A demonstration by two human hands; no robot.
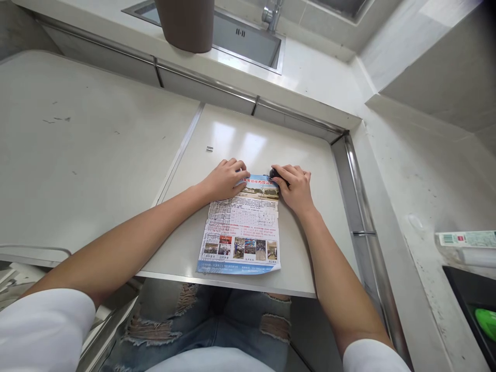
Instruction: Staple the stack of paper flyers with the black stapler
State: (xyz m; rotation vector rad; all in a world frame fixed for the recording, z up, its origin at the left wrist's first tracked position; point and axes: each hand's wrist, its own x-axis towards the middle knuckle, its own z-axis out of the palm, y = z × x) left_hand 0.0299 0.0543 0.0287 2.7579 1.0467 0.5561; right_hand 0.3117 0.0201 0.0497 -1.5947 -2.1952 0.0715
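Observation:
A printed sheet [248,232] with blue bands, red lettering and small photos lies on the white table [310,227] before me. Many short dark marks, like staples, cover its left side. The fingers of my left hand [228,180] curl around its upper left edge and hold it. My right hand [295,190] is closed around a small black stapler [274,173], whose front sits at the sheet's upper right edge; the palm hides most of it. Two short strips of staples [210,149] lie on the table beyond my left hand.
Behind the table runs a counter with a sink [248,41], a tap [272,18] and a brown bin [186,26]. Dark scraps [58,120] lie on the left tabletop. At right, a ledge carries a white-green box [467,238] and a black tray [465,294].

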